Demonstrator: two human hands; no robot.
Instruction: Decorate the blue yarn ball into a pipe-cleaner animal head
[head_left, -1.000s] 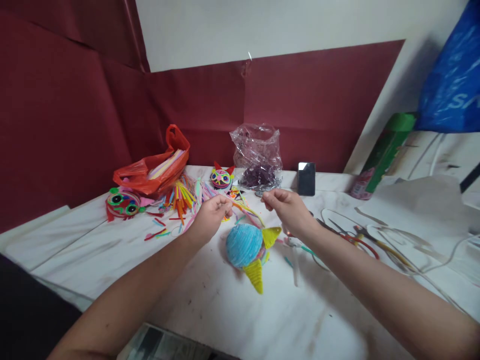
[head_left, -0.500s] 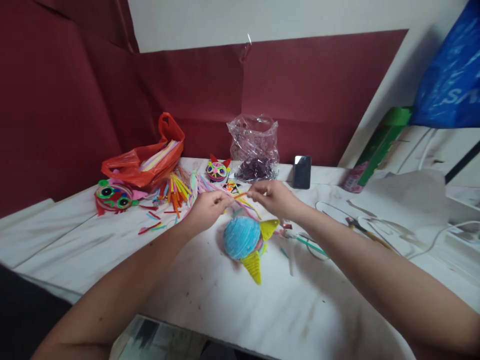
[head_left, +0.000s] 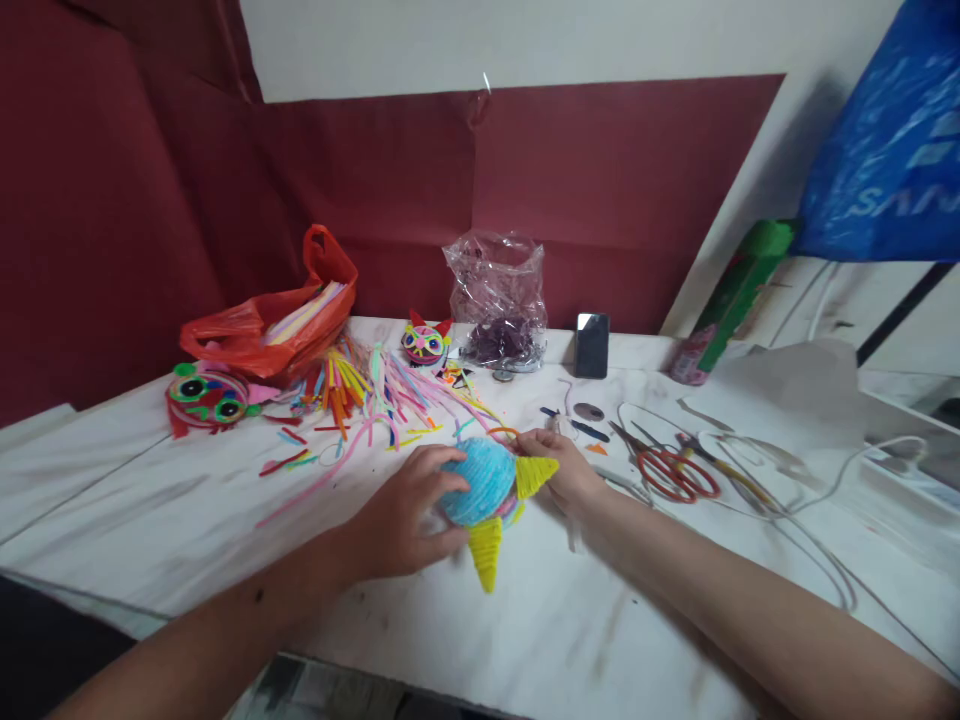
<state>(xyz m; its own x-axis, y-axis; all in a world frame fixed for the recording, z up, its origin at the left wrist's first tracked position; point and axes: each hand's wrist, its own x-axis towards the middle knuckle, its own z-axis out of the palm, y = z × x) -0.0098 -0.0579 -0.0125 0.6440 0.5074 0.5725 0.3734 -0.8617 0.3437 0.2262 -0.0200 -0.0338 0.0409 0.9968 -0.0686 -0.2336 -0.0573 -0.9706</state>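
Observation:
A light-blue ball [head_left: 486,482], wound from pipe cleaners with two yellow pointed ears [head_left: 486,555], rests on the marble-patterned table. My left hand [head_left: 409,510] curls round its left side, fingers over the top and thumb low by the nearer ear. Just behind the farther ear is my right hand [head_left: 566,470], its fingertips pinching a bent orange pipe cleaner [head_left: 502,431]. That ear partly covers these fingers. Pink and other colours show on the ball's far underside, mostly hidden.
Loose pipe cleaners [head_left: 390,390] spread behind the ball, beside a red plastic bag [head_left: 300,320]. Two finished colourful animal faces stand at left [head_left: 214,398] and back [head_left: 425,342]. Orange-handled scissors [head_left: 675,475], pliers [head_left: 739,478] and cables lie right. A phone [head_left: 592,346] leans behind.
My left hand has let go of the orange pipe cleaner and come down onto the blue ball. My right hand has lowered beside it with the pipe cleaner. The ball has turned slightly.

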